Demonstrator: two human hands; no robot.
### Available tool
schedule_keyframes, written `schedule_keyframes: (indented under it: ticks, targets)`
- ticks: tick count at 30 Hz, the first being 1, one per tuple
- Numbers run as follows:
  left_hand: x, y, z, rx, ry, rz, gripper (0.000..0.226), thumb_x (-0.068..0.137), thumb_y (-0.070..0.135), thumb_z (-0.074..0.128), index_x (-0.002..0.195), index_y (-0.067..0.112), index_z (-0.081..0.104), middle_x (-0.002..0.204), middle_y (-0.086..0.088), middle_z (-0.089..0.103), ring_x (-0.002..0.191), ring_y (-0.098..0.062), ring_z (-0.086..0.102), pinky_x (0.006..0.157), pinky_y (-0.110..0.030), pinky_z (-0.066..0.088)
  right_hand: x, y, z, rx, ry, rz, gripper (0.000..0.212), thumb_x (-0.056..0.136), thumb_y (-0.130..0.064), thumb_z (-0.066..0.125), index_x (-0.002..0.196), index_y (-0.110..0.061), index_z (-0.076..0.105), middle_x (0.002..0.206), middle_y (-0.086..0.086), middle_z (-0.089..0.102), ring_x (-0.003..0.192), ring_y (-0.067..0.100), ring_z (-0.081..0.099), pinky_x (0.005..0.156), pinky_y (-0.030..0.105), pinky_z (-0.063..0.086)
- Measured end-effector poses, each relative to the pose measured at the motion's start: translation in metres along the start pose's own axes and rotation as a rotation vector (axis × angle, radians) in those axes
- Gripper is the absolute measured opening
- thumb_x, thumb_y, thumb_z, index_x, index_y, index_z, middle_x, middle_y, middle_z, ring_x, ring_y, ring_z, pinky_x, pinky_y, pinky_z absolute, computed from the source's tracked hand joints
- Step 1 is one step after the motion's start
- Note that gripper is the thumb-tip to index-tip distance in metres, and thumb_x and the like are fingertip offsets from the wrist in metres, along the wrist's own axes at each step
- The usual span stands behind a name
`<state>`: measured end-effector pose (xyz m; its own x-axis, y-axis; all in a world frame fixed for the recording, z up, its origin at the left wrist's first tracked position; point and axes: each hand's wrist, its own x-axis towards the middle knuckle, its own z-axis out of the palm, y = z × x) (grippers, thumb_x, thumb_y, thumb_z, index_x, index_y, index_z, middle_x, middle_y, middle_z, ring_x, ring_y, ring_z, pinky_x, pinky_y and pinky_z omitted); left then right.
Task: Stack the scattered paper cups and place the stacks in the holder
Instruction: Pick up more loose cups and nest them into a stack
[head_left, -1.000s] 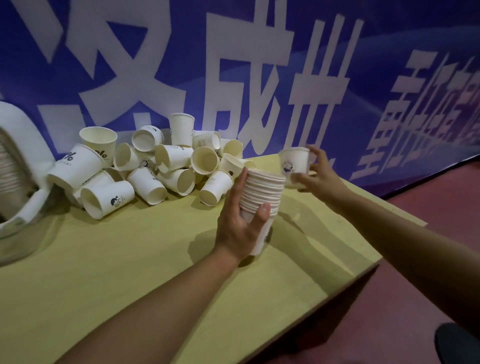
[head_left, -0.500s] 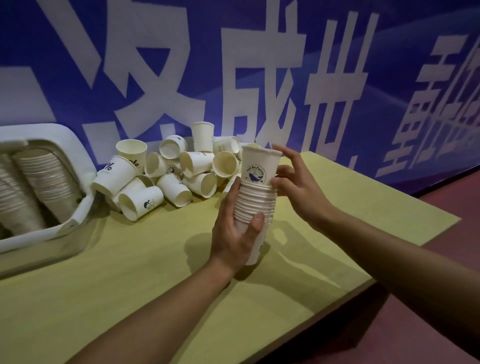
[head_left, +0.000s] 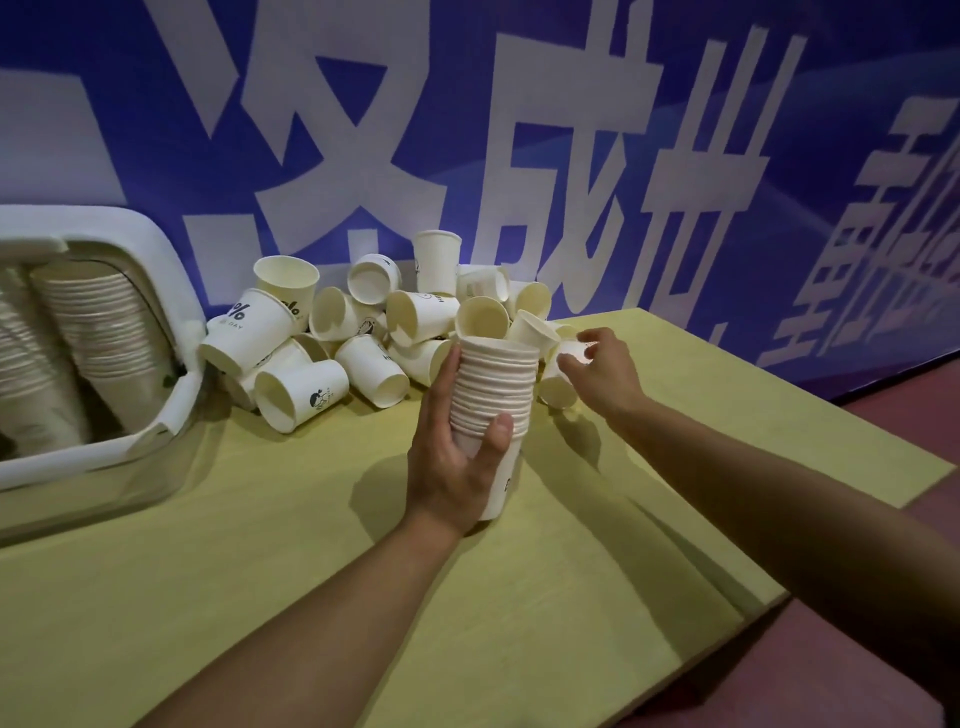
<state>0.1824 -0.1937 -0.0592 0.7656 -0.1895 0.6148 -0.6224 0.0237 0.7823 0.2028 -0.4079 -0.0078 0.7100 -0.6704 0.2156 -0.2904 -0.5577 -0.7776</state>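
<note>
My left hand grips an upright stack of white paper cups standing on the yellow table. Just right of the stack, my right hand pinches the bottom end of a single cup lying at the right edge of the pile. A heap of scattered loose cups lies behind the stack against the wall. At the left, the white holder contains stacked cups.
A blue banner with large white characters covers the wall behind the table. The table's right and front edges drop to a dark red floor.
The cup my right hand held has gone onto the stack. My right hand has moved right and down to a loose cup in the pile. My left hand keeps its hold.
</note>
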Motion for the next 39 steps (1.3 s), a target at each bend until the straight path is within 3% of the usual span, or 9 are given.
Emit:
schedule_keyframes:
  ticks: [2,4,13,19,24,29,31,35,39]
  targets:
    - [0.002,-0.003,0.000,-0.004,0.009,-0.011,0.073,0.082,0.062,0.055,0.147,0.055,0.025,0.153,0.009,0.045,0.137,-0.010,0.048,0.109,-0.038,0.046,0.016,0.001,0.011,-0.051,0.020,0.079,0.066,0.090,-0.042,0.069,0.144,-0.025,0.036,0.146,0.009,0.039,0.120,0.032,0.052,0.098,0.047,0.053]
    - [0.003,-0.004,0.000,-0.004,0.010,-0.021,0.074,0.082,0.063,0.055,0.148,0.054,0.024,0.154,0.010,0.045,0.137,-0.009,0.047,0.109,-0.037,0.045,0.025,-0.003,0.016,-0.078,-0.001,0.122,0.076,0.088,-0.046,0.069,0.149,-0.025,0.028,0.150,0.011,0.032,0.125,0.037,0.049,0.101,0.048,0.050]
    - [0.004,-0.007,-0.001,-0.027,0.045,-0.047,0.072,0.081,0.063,0.055,0.147,0.054,0.027,0.153,0.010,0.045,0.137,-0.010,0.048,0.109,-0.043,0.046,0.026,0.005,-0.005,-0.006,-0.170,0.360,0.075,0.085,-0.034,0.077,0.146,-0.029,0.033,0.136,0.010,0.046,0.112,0.033,0.055,0.079,0.042,0.060]
    - [0.002,-0.001,-0.002,0.000,0.001,-0.027,0.073,0.081,0.065,0.054,0.148,0.056,0.025,0.153,0.011,0.046,0.136,-0.009,0.048,0.109,-0.042,0.046,-0.004,0.009,-0.040,0.048,0.002,0.025,0.078,0.082,-0.025,0.080,0.144,-0.031,0.034,0.140,0.009,0.045,0.112,0.029,0.056,0.081,0.042,0.061]
    - [-0.006,0.007,-0.003,0.029,-0.098,0.004,0.075,0.082,0.064,0.055,0.149,0.062,0.021,0.152,0.012,0.046,0.132,-0.011,0.052,0.102,-0.048,0.050,-0.051,-0.040,-0.069,0.439,0.039,-0.278,0.075,0.085,-0.018,0.076,0.144,-0.030,0.031,0.129,-0.001,0.045,0.099,0.016,0.061,0.080,0.035,0.061]
    - [-0.014,0.021,-0.003,0.006,-0.128,-0.004,0.074,0.082,0.065,0.056,0.146,0.065,0.019,0.150,0.006,0.048,0.127,-0.016,0.057,0.095,-0.052,0.054,-0.100,-0.074,-0.063,0.565,-0.179,-0.412,0.070,0.086,-0.018,0.074,0.137,-0.038,0.030,0.127,-0.005,0.045,0.100,0.013,0.063,0.072,0.026,0.060]
    - [-0.016,0.026,-0.005,-0.011,-0.109,-0.034,0.074,0.081,0.069,0.055,0.145,0.066,0.018,0.148,0.007,0.049,0.122,-0.015,0.059,0.092,-0.052,0.057,-0.112,-0.075,-0.053,0.508,-0.193,-0.460,0.064,0.088,-0.021,0.073,0.133,-0.042,0.032,0.128,-0.007,0.047,0.102,0.011,0.061,0.071,0.024,0.059]
    - [-0.017,0.037,-0.013,-0.047,0.033,-0.060,0.070,0.082,0.067,0.054,0.144,0.065,0.021,0.144,0.012,0.052,0.121,-0.006,0.059,0.097,-0.047,0.055,-0.125,-0.069,-0.031,0.525,-0.171,-0.439,0.037,0.097,-0.029,0.060,0.133,-0.033,0.049,0.126,-0.012,0.057,0.105,0.004,0.059,0.080,0.026,0.057]
    - [-0.017,0.037,-0.041,0.015,0.047,-0.078,0.075,0.079,0.067,0.055,0.142,0.068,0.014,0.142,0.016,0.050,0.121,-0.010,0.059,0.094,-0.049,0.056,-0.136,-0.067,-0.017,0.497,-0.215,-0.470,0.033,0.098,-0.033,0.058,0.130,-0.029,0.059,0.123,-0.014,0.060,0.100,-0.004,0.058,0.077,0.020,0.053]
